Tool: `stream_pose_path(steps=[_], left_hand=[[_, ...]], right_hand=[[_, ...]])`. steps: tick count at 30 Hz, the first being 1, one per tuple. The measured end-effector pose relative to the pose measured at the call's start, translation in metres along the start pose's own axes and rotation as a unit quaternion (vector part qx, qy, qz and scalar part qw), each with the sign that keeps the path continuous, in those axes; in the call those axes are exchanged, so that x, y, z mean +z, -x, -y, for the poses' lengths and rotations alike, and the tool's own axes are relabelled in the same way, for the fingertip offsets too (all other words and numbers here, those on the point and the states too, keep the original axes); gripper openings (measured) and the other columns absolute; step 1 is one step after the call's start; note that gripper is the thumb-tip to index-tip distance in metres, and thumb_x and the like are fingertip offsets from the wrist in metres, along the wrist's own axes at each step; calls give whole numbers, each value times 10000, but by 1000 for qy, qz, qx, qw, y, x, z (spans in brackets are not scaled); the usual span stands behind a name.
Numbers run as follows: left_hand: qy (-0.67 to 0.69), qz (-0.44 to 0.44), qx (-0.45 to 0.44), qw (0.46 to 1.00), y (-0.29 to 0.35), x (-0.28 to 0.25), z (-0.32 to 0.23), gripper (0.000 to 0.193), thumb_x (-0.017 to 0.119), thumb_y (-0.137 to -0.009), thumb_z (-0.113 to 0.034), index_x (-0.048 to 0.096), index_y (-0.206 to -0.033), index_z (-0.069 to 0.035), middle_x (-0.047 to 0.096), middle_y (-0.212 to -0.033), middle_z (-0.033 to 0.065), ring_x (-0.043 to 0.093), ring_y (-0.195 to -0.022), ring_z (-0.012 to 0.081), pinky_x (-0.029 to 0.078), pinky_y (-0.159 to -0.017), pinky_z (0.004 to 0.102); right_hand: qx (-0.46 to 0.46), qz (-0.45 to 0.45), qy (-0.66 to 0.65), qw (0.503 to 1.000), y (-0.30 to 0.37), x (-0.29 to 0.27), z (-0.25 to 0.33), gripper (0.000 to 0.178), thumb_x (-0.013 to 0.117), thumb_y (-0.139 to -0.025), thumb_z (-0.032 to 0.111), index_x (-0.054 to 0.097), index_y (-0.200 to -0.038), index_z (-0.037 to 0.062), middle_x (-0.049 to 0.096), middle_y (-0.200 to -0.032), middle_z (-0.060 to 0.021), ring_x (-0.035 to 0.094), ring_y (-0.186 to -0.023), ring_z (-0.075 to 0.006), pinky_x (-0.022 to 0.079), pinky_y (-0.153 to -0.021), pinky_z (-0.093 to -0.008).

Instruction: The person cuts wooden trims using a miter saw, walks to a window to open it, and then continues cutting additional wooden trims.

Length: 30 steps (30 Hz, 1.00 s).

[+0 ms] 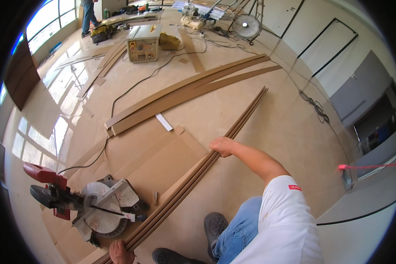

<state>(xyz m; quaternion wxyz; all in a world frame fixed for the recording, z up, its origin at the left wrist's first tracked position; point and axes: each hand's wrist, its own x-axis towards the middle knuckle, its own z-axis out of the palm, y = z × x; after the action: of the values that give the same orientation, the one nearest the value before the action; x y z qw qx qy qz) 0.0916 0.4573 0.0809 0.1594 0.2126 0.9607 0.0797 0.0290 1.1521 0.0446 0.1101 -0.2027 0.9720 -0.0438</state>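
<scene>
Several long brown strips lie bunched side by side, running from the lower left up toward the middle right. Near their far half, my right hand is closed around the bundle. My left hand grips the same strips close to the bottom edge of the view; part of that hand is cut off. Just left of the strips stands a miter saw with a red handle and a round metal base, on flattened cardboard. A small brown offcut lies between saw and strips.
More long brown boards lie across the floor ahead, with a white strip beside them. A black cable runs from the saw toward a metal machine box. Farther back are a floor fan, a coiled cable and a standing person.
</scene>
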Motion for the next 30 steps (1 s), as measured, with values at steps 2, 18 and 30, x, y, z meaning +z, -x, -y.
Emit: stream_pose_path(steps=[2,18,30], left_hand=[[5,-188,94,978,-19,12,0,290,655,-625,-18,488,-861,-52,515,-812,171,539,-804,415,436,-713,515],[17,-203,198,959,-205,17,-173,360,781,-714,-145,576,-990,-35,629,-912,131,610,-907,336,472,-820,445],[18,-262,190,946,-171,14,-97,593,507,-891,-87,439,-1462,60,415,-1553,225,367,-1473,350,254,-1245,466]], right_hand=[[16,12,21,1000,-2,-2,-10,301,704,-659,30,566,-924,59,654,-914,-157,653,-927,-388,543,-792,-479],[-166,-57,11,984,-118,-6,147,382,774,-724,211,559,-990,42,665,-940,-140,684,-935,-346,573,-786,-445],[76,10,34,996,-112,-25,5,259,662,-695,32,562,-932,63,654,-965,-205,623,-961,-448,520,-798,-525]])
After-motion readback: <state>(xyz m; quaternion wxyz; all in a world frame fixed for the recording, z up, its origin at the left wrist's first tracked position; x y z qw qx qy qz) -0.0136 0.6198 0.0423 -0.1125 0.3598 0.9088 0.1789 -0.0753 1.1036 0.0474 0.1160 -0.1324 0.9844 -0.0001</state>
